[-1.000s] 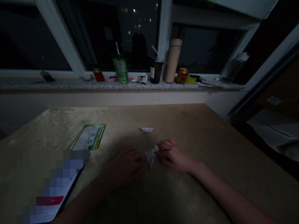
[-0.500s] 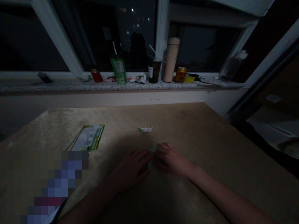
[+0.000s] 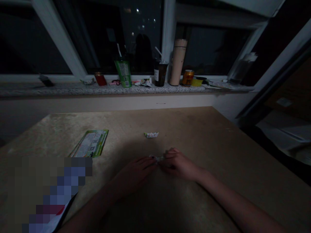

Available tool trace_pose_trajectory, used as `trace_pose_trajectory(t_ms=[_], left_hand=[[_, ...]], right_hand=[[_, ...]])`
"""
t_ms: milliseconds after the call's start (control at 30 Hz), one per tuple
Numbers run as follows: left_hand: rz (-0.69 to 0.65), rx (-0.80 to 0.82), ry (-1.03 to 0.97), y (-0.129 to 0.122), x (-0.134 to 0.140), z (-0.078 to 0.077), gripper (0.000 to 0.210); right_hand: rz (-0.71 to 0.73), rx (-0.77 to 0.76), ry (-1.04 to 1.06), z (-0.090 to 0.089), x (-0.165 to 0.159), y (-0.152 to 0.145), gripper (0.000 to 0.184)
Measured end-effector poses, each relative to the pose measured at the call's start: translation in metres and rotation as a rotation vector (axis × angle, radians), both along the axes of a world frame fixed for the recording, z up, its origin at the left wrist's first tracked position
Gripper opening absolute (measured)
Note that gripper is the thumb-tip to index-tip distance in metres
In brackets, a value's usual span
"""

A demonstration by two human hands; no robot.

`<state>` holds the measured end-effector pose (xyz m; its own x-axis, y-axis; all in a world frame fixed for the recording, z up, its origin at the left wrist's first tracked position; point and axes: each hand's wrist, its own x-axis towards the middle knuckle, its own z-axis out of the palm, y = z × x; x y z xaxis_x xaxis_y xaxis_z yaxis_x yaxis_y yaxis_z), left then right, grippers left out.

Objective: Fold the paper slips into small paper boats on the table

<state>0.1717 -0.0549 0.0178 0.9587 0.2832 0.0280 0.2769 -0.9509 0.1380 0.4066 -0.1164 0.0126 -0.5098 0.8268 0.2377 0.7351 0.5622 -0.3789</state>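
A small, pale, crinkled wrapper (image 3: 159,158) lies on the table between my hands; its details are dim and partly covered. From the left, my left hand (image 3: 137,170) rests low with fingers stretched out, their tips touching the wrapper's left side. On the other side, my right hand (image 3: 181,165) has its fingers curled and pinched at the wrapper's right end. Beyond both hands sits a small folded white and green packet (image 3: 151,135) with reddish marks, apart from them.
Green printed packets (image 3: 93,144) lie on the table (image 3: 189,129) at the left, beside a blurred-out patch. Along the windowsill (image 3: 143,90) stand a green cup (image 3: 123,72), a dark cup (image 3: 160,74), a pinkish flask (image 3: 178,63), a golden can (image 3: 188,78) and a red jar (image 3: 100,78).
My left hand has shifted slightly left and flattened, showing more of the wrapper. The fingers of my right hand have curled more, and a little more space separates the hands.
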Motion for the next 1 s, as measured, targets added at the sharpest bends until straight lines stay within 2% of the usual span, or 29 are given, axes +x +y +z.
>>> trace_pose_trajectory(t_ms=[167, 333, 533, 667, 1000], left_hand=[[0.005, -0.018, -0.053, 0.002, 0.0, -0.011, 0.054], [0.025, -0.037, -0.086, 0.004, -0.001, -0.02, 0.05], [0.045, -0.087, -0.092, 0.001, 0.003, -0.012, 0.047], [0.055, -0.088, -0.099, -0.005, 0.005, -0.005, 0.046], [0.068, -0.119, -0.175, -0.007, 0.005, -0.012, 0.041]], right_hand=[[-0.132, 0.013, 0.11, -0.001, 0.006, 0.004, 0.028], [-0.154, -0.024, 0.128, -0.005, 0.016, 0.008, 0.02], [-0.11, -0.034, 0.155, -0.008, 0.016, 0.008, 0.017], [-0.15, 0.007, 0.176, -0.01, 0.016, 0.009, 0.017], [-0.147, 0.034, 0.214, -0.014, 0.016, 0.012, 0.023]])
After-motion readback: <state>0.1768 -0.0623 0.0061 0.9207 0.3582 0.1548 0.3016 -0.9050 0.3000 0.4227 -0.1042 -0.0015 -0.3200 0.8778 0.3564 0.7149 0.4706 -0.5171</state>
